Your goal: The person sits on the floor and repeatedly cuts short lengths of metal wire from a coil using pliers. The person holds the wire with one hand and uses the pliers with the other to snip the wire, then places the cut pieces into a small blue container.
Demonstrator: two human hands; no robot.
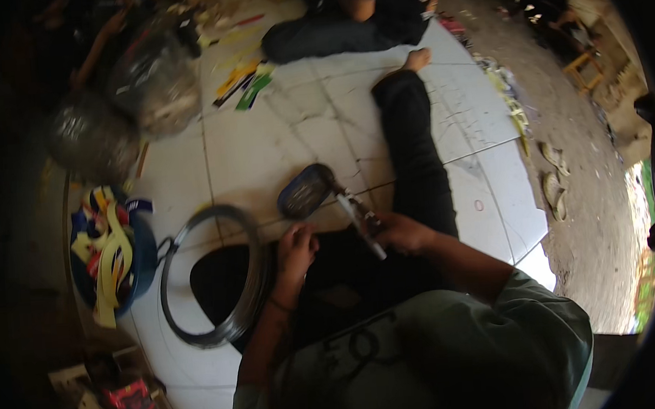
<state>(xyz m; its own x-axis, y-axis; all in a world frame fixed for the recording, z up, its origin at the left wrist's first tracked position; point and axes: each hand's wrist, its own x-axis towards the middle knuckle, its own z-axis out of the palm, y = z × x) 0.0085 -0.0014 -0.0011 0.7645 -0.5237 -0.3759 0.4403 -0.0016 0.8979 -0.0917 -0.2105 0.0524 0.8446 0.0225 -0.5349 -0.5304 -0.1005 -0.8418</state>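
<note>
Slender pale-and-dark blurred tool (360, 226) clamped in the right hand (402, 233), jutting from its fingers, left hand (299, 248) curled, hold unclear, smooth circular grey wire coil (255, 274) beside it, blue-rimmed oval container (287, 193) ahead.

no legible text, blurred dark lettering (365, 356) on green shirt (448, 355)

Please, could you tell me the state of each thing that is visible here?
Left hand: curled; contents unclear.
Right hand: closed around tool.
Tool: held, blurred; open or shut unclear.
Grey coil: wound in a ring.
Oval blue container: apparently open.
Blue basin: heaped with strips.
Plastic bags: filled.
Sandals: unworn.
</note>
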